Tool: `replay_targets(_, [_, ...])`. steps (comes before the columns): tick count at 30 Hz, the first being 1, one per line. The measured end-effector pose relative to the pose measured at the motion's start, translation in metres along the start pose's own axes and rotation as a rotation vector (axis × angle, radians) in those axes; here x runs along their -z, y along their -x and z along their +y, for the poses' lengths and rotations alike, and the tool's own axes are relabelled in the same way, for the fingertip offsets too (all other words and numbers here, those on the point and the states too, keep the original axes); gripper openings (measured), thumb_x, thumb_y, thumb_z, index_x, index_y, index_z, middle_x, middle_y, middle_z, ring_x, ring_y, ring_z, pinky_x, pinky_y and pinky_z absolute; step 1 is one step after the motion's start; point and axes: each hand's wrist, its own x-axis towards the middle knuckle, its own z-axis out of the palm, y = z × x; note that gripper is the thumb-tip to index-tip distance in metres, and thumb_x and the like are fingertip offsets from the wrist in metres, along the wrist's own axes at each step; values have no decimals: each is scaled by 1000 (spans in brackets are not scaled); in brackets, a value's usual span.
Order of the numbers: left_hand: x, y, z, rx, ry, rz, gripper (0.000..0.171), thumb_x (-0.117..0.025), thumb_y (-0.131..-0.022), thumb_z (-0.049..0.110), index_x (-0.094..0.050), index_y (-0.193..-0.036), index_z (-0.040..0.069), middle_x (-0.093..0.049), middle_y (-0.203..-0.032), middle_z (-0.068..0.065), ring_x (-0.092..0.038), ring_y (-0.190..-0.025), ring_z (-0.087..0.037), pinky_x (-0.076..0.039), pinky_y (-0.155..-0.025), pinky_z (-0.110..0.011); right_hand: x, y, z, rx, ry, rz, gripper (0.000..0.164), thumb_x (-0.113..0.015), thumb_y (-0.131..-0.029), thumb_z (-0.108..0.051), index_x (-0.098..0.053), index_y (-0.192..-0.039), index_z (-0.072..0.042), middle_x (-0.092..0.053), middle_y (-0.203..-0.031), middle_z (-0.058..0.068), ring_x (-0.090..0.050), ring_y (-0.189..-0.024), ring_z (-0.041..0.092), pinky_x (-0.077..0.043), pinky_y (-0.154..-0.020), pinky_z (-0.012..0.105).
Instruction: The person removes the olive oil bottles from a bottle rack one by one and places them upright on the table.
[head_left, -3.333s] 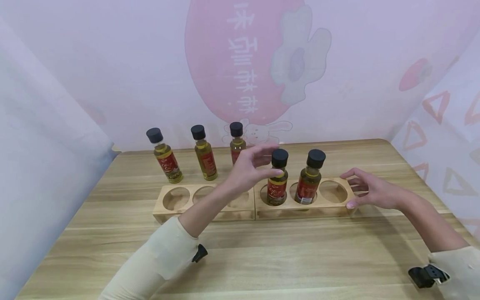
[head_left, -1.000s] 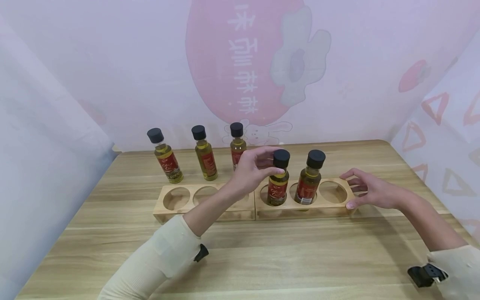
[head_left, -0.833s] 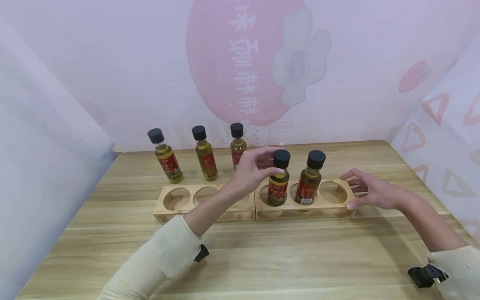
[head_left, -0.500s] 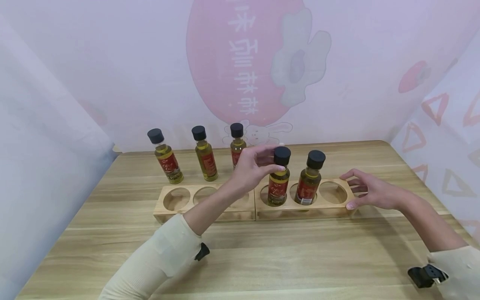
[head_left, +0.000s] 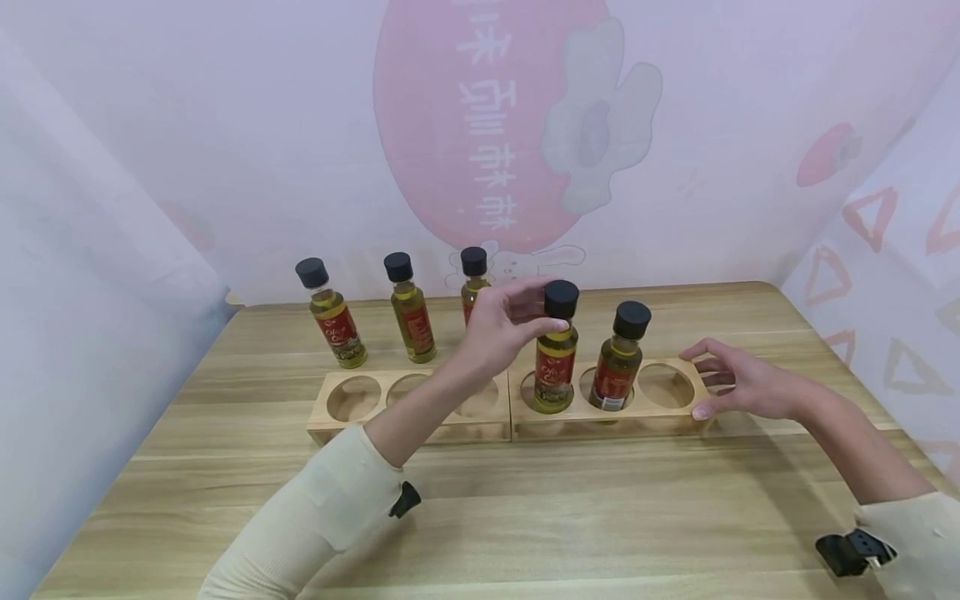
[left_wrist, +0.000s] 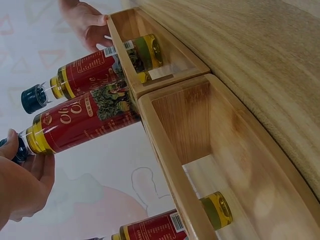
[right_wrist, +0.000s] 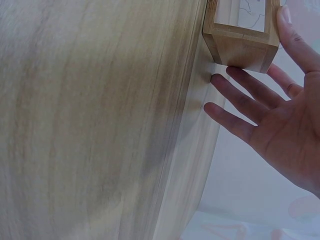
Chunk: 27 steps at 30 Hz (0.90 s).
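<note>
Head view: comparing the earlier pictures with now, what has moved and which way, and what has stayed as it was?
The left olive oil bottle in the right wooden rack has risen, with the left hand gripping it just below the black cap and moving up too. The right hand stays at the rack's end; the rack, its second bottle and the three bottles behind stayed put.

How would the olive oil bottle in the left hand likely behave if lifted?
The olive oil bottle looks clear and glass-like, so it should stay stiff and might break if dropped. It looks nearly full, so may feel heavy for its size. With the left hand gripping near its black cap, its base could swing.
</note>
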Motion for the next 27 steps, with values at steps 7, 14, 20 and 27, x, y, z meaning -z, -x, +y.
replay_targets(7, [0,-1,3,-11,29,22,49,-78,-90,-3,-65,-137,1,-75,-116,-18,-74,-104,-26,-58,-97,-33,0,0,0,-7,-3,-2,73,-85,-86,-7,-38,-139,11,-50,-141,42,-49,-129,64,-50,-101,67])
replay_targets(14, [-1,-3,4,-55,42,35,48,-77,-91,-3,-64,-138,0,-75,-116,-19,-74,-105,-26,-58,-98,-32,0,0,1,-4,1,-2,73,-85,-86,-7,-38,-139,12,-50,-141,42,-48,-129,64,-51,-101,65])
replay_targets(20, [-1,-5,5,-95,63,53,49,-77,-90,-5,-64,-137,-2,-75,-115,-21,-74,-103,-27,-59,-97,-33,0,0,1,-2,3,-3,73,-85,-87,-7,-38,-139,11,-50,-140,42,-49,-129,64,-52,-100,64])
replay_targets(27, [0,-8,11,-124,48,80,49,-77,-90,-5,-64,-138,-1,-76,-113,-20,-74,-102,-26,-59,-96,-31,0,0,1,-5,1,-3,73,-84,-87,-7,-37,-140,11,-50,-141,42,-48,-129,64,-51,-101,65])
